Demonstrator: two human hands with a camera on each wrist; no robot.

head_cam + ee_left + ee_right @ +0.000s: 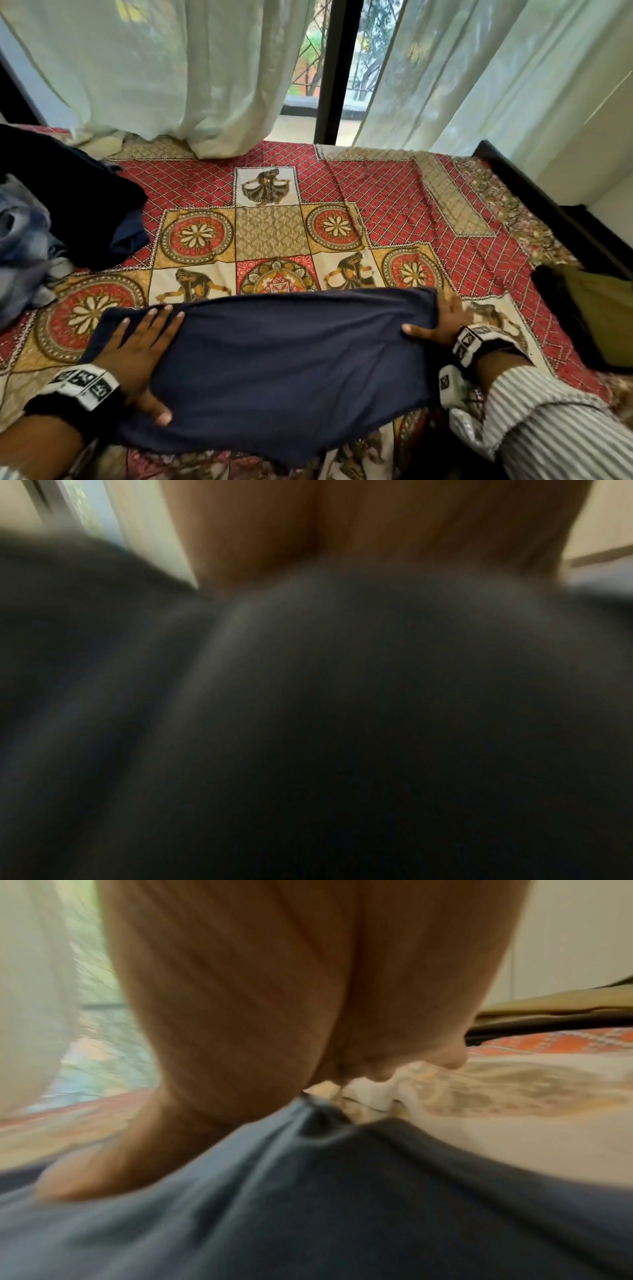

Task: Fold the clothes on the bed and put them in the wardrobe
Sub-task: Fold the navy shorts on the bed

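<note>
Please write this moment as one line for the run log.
step: folding | left hand: flat on navy cloth | right hand: grips cloth's right edge | cloth on bed | unfolded pile: left

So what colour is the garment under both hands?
Plain navy blue garment, clearest in the head view.

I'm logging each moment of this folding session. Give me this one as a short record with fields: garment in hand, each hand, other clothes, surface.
garment in hand: navy cloth, spread across the near part of the bed
left hand: left hand lies flat on the cloth's left part, fingers straight
right hand: right hand grips the cloth's right edge, thumb on top, fingers under it
other clothes: unfolded dark and blue heap at far left; olive and black pile at right
surface: patterned red bedsheet
wardrobe: not in view
</note>
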